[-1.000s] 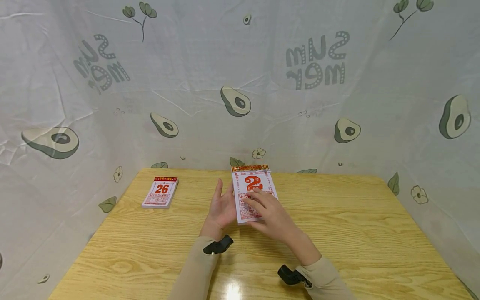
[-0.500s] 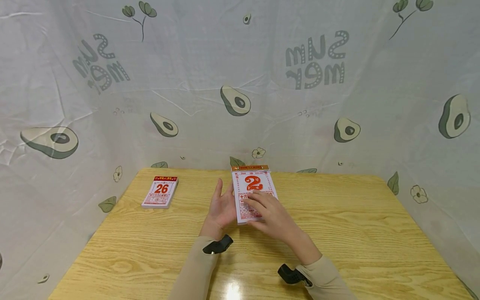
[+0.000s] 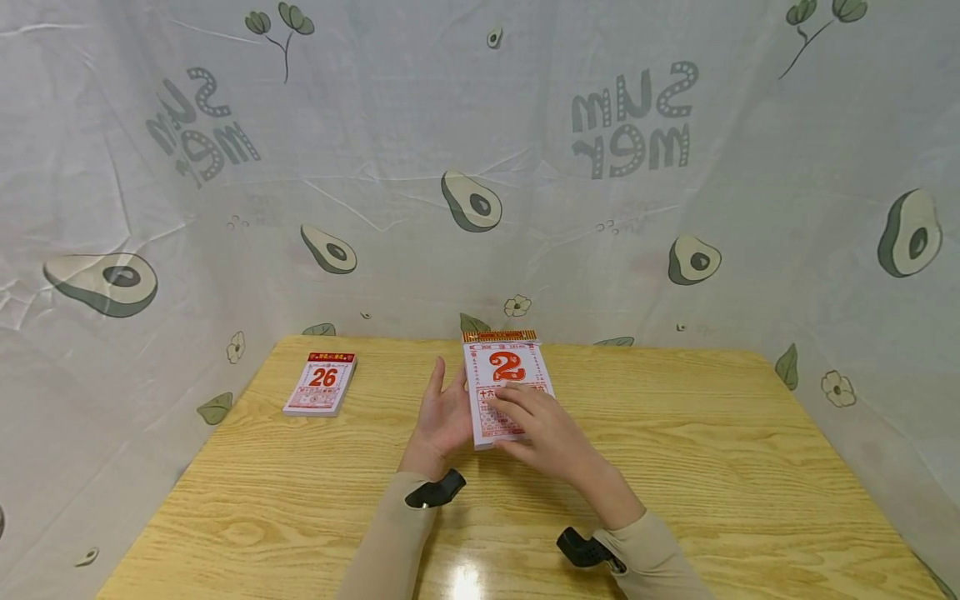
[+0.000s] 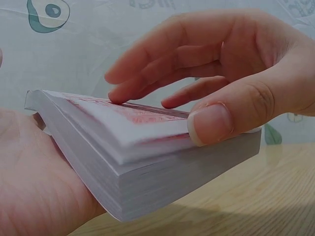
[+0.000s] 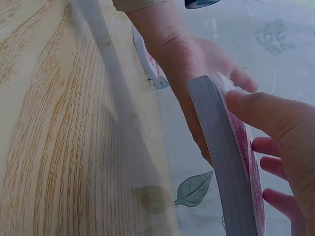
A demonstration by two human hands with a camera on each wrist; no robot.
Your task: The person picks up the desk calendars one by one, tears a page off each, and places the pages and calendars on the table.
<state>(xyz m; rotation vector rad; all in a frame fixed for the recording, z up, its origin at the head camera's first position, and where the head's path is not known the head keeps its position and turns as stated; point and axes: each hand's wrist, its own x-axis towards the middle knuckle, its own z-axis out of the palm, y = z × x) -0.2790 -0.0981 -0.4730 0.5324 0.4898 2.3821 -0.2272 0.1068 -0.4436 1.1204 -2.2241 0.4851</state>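
**Two hands on a thick calendar pad**

Closest to the person are two tan sleeves, each with a small black camera at the wrist. They lie over a shiny wooden table [image 3: 675, 467].

A little farther out, both hands meet at a thick calendar [image 3: 507, 392] with a big red 2 on its top page. The calendar is near the middle of the table, toward the far edge.

The left hand [image 3: 442, 417] is under the calendar's left side. Its palm faces up and its fingers are straight, so this side of the calendar rests on the hand and is tipped up off the table. In the left wrist view the palm touches the bottom of the stack of pages.

The right hand [image 3: 543, 429] is on top. Its fingers [image 4: 147, 69] lie bent over the red print on the top page. Its thumb [image 4: 221, 120] presses on the near corner of the pages. So the right grip is clamped on the calendar, thumb at the edge and fingers on top.

Off to the left, well apart from the hands, a smaller calendar [image 3: 321, 383] showing 26 lies flat on the table.

Behind the table hangs a white sheet [image 3: 465, 150] with avocado pictures on it.
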